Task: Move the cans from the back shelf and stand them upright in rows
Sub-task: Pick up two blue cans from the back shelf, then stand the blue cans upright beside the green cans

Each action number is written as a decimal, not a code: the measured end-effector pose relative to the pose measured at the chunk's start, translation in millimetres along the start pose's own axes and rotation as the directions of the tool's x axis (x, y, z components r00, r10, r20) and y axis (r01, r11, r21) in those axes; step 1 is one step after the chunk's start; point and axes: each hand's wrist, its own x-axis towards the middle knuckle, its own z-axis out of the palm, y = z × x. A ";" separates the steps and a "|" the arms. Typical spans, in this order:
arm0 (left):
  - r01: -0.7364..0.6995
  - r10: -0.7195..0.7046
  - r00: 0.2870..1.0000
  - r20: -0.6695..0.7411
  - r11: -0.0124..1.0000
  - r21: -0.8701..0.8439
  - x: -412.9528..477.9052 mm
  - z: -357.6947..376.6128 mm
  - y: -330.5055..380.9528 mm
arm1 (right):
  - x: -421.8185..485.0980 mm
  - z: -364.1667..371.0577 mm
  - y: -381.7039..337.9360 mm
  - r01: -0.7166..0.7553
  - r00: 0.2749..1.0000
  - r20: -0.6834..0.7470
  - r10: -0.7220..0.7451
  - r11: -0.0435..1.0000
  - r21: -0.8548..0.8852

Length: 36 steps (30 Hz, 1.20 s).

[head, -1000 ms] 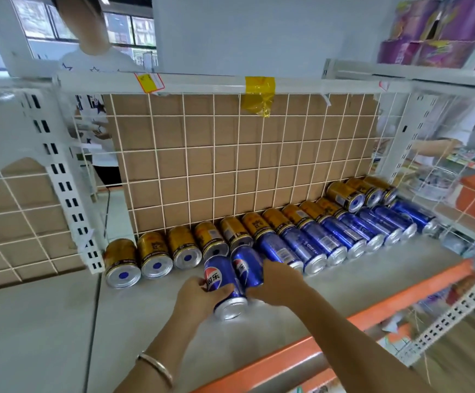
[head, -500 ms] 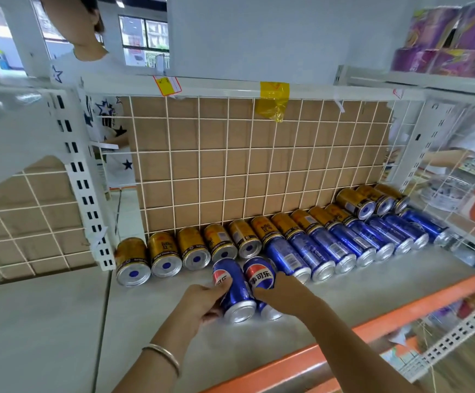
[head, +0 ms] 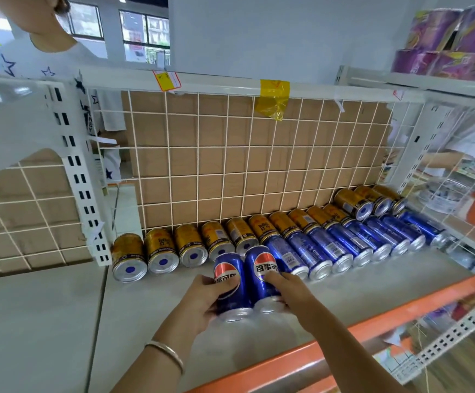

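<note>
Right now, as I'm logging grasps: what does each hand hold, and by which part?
The left hand grips the left blue can around its side; the right hand grips the right blue can around its side.

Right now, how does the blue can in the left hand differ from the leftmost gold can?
The blue cola can is longer and slimmer; the leftmost gold can is short and stout. The left hand grips the blue can; the gold can lies untouched. Both show silver ends toward the camera.
</note>
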 end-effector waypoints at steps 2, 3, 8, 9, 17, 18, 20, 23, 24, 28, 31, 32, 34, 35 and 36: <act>0.032 -0.028 0.999 0.042 0.996 -0.085 -5.8 -4.5 -0.1 | -0.9 4.2 3.5 0.001 0.999 0.048 -0.003 0.999 0.052; 0.049 -0.045 0.998 0.040 0.992 -0.116 -8.5 -6.9 0.1 | -0.4 6.1 5.7 0.006 0.998 0.064 -0.012 0.996 0.087; 0.117 -0.088 0.989 0.121 0.956 -0.268 -18.2 -17.2 2.6 | 1.5 10.6 10.9 0.067 0.988 0.123 -0.092 0.979 0.191; 0.122 -0.079 0.984 0.157 0.950 -0.288 -22.9 -17.7 3.2 | 1.7 11.2 12.0 0.066 0.985 0.145 -0.095 0.978 0.198; -0.055 0.055 0.998 0.014 0.997 -0.058 -53.9 -16.8 5.8 | 1.2 18.6 24.5 0.029 0.951 0.299 -0.076 0.987 0.158; -0.072 0.071 0.997 -0.012 0.996 -0.050 -58.3 -15.1 3.1 | 1.1 19.6 26.9 0.034 0.947 0.310 -0.079 0.988 0.149; -0.096 0.092 0.995 -0.045 0.993 -0.074 -64.0 -14.1 -3.6 | 0.0 21.5 28.8 0.049 0.942 0.323 -0.095 0.988 0.149; -0.104 0.092 0.994 -0.065 0.971 -0.215 -74.0 -16.2 -14.9 | -4.1 23.7 26.7 0.069 0.925 0.359 -0.127 0.983 0.170; -0.112 0.097 0.993 -0.069 0.959 -0.259 -78.6 -18.1 -18.6 | -6.3 25.2 25.1 0.073 0.914 0.383 -0.131 0.984 0.162; -0.180 0.158 0.982 -0.100 0.941 -0.286 -102.5 -31.9 -28.7 | -20.5 42.2 21.1 0.103 0.860 0.486 -0.156 0.986 0.133; -0.246 0.213 0.966 -0.146 0.931 -0.269 -126.6 -49.3 -32.7 | -34.6 65.8 21.0 0.112 0.801 0.573 -0.174 0.984 0.142; -0.270 0.230 0.958 -0.171 0.923 -0.273 -135.1 -56.6 -33.8 | -38.6 75.3 20.4 0.114 0.784 0.595 -0.177 0.983 0.142; -0.329 0.272 0.936 -0.222 0.899 -0.288 -151.6 -73.7 -36.5 | -48.1 96.5 18.6 0.136 0.749 0.637 -0.185 0.983 0.125; -0.361 0.294 0.924 -0.245 0.883 -0.299 -159.9 -83.0 -38.3 | -53.0 108.7 18.4 0.154 0.733 0.652 -0.192 0.981 0.116; -0.389 0.311 0.910 -0.273 0.866 -0.313 -168.7 -92.7 -40.2 | -57.7 121.6 18.5 0.171 0.721 0.665 -0.196 0.980 0.103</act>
